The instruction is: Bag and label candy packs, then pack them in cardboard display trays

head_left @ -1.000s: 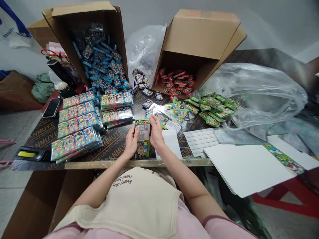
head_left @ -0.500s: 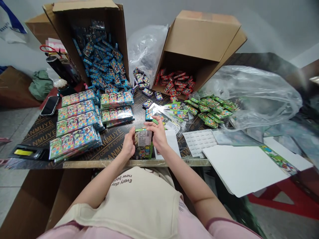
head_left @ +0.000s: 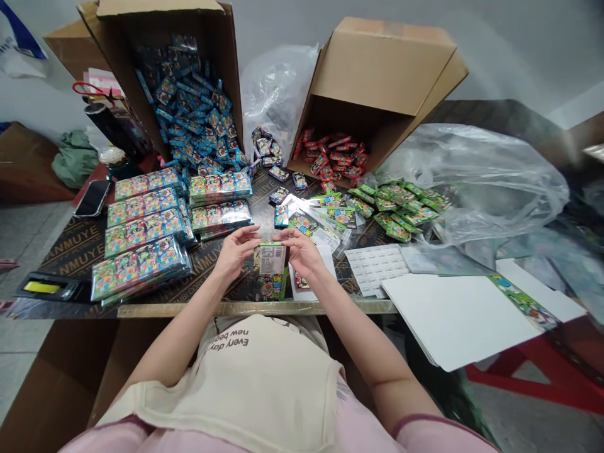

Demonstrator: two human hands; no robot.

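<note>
Head cam: dark worktop (head_left: 207, 270), grey wall (head_left: 283, 22) behind. L hand (head_left: 233, 257), R hand (head_left: 306, 257) half-curled at packet (head_left: 270, 284) top, grip unclear. Front edge (head_left: 189, 310) nr; bare strip L of hands.

Around the barcoded card (head_left: 271, 259), stacked packs (head_left: 221, 214) are blocking nine to eleven o'clock, a blue packet (head_left: 281, 216) twelve, header cards (head_left: 342, 217) one to two; bare table (head_left: 263, 211) is opening narrowly toward eleven-thirty.
</note>
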